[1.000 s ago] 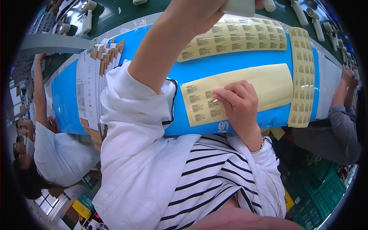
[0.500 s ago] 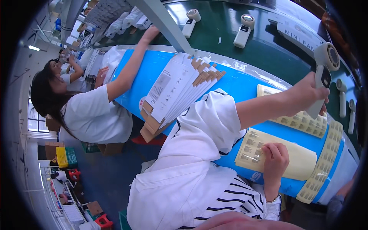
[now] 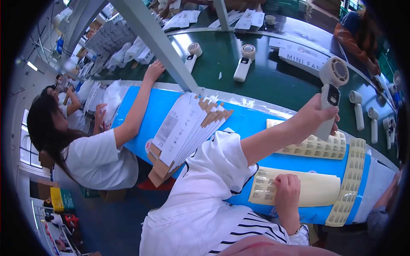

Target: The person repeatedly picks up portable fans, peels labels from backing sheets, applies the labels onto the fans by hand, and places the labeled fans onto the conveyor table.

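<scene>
My left hand (image 3: pixel 321 112) grips a white handheld fan (image 3: pixel 331 94) by its handle. The fan is upright, its round head above my fingers, over the edge of the green surface. My right hand (image 3: pixel 288 192) rests on a cream sheet of clear printed labels (image 3: pixel 318 187), thumb and fingertips pressed together by the label rows. Whatever they pinch is too small to make out. Beyond it lies another label sheet (image 3: pixel 314 147), partly covered by my left forearm. A long label strip (image 3: pixel 351 183) crosses the blue table covering (image 3: pixel 273 160) at the right.
Flat white cartons (image 3: pixel 183 132) lie fanned out at left, beside a person in white (image 3: pixel 96 158) reaching to the far side. A grey post (image 3: pixel 156 40) rises there. Several white fans (image 3: pixel 244 64) and a white box (image 3: pixel 301 55) are on the green surface (image 3: pixel 218 91).
My view has shifted, so most things sit lower and further left. More of the far side and more fans at right show. Both hands keep their hold and pose.
</scene>
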A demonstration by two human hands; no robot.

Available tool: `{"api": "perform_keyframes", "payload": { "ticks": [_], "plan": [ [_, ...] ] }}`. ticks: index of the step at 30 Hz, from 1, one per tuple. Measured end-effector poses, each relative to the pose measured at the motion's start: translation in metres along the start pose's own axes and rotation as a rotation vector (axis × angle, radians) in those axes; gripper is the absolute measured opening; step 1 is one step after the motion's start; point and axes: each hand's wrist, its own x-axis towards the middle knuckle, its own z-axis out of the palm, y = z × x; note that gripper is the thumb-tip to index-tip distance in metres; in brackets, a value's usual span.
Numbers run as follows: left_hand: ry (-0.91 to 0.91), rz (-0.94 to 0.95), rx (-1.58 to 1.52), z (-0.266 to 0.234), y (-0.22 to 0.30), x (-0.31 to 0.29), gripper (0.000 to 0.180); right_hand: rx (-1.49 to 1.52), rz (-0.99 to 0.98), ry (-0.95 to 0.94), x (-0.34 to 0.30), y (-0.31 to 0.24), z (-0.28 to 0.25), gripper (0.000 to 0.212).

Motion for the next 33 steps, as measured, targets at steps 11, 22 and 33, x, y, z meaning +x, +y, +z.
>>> {"api": "perform_keyframes", "payload": {
  "ticks": [11, 22, 33],
  "plan": [
    [-0.009, -0.069, -0.154, 0.006, 0.011, -0.016, 0.037, 0.609, 0.007, -0.079, 0.012, 0.008, -0.058, 0.013],
    [0.072, -0.302, -0.517, 0.028, -0.004, -0.039, 0.032, 0.838, -0.087, 0.498, 0.049, 0.004, -0.109, 0.009],
    [0.108, -0.252, -0.521, 0.035, -0.008, -0.050, 0.021, 0.707, -0.032, 0.554, 0.051, 0.000, -0.101, 0.012]
  ]
}}
